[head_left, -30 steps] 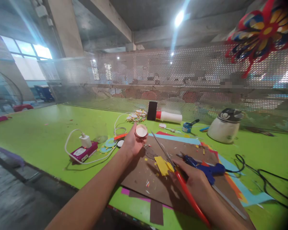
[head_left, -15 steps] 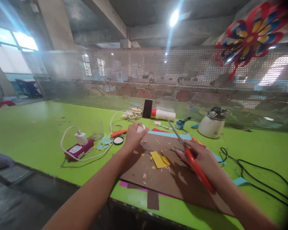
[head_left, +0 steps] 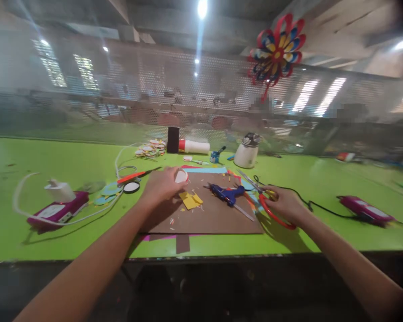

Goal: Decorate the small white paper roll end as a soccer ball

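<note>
My left hand (head_left: 161, 184) is closed on a small round white disc with a reddish rim (head_left: 181, 176), above the left part of a brown board (head_left: 218, 221). Red-handled scissors (head_left: 267, 205) are gripped in my right hand (head_left: 284, 203), just past the board's right edge, blades pointing up and left. Between the hands, a blue glue gun (head_left: 226, 193) with a glue stick out of its back lies on the board. Folded yellow paper (head_left: 190, 200) and small scraps lie nearer my left hand.
Left are a purple power strip (head_left: 58, 213) with a white charger, an orange cutter (head_left: 130, 178) and a black-rimmed disc (head_left: 131, 187). Behind stand a phone (head_left: 173, 140), white cups (head_left: 196, 147), a blue jar (head_left: 214, 157) and a white pot (head_left: 246, 152). Another purple strip (head_left: 366, 209) lies right.
The view has turned right. My right hand has carried the scissors rightward off the board, uncovering the glue gun. My left hand has turned over, with the disc still in it.
</note>
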The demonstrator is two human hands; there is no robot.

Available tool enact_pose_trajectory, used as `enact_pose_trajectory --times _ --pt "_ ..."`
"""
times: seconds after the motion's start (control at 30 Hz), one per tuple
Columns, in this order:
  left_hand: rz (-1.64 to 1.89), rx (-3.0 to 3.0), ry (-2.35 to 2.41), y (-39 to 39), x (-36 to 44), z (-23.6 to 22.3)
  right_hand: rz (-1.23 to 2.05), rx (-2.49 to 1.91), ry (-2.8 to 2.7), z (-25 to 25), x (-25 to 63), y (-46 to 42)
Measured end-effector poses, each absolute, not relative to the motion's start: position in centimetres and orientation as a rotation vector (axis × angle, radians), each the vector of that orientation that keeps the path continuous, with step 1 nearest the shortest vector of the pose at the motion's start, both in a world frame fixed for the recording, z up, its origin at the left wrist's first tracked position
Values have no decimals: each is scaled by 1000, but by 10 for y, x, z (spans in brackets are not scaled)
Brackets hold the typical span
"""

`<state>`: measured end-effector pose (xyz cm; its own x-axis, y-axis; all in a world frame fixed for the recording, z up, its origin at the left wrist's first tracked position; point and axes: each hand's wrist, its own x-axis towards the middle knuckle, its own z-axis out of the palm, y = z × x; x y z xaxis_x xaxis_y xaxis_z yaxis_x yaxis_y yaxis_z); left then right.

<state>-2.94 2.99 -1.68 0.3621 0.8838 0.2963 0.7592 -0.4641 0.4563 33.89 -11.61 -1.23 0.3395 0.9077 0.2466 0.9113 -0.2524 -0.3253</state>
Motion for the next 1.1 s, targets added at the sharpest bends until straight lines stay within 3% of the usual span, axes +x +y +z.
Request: enact_pose_trajectory --times 0.27,0.53,1.1 --pt "392 2588 1216 -6 -22 10 -92 -2274 -1572 -16 376 -169" --pt "306 2586 1200 -9 -45 -16 -40 -2351 -1687 -13 400 -225" --pt "299 2528 1207 -26 -62 -20 -219 -2458 -1766 -36 370 -118"
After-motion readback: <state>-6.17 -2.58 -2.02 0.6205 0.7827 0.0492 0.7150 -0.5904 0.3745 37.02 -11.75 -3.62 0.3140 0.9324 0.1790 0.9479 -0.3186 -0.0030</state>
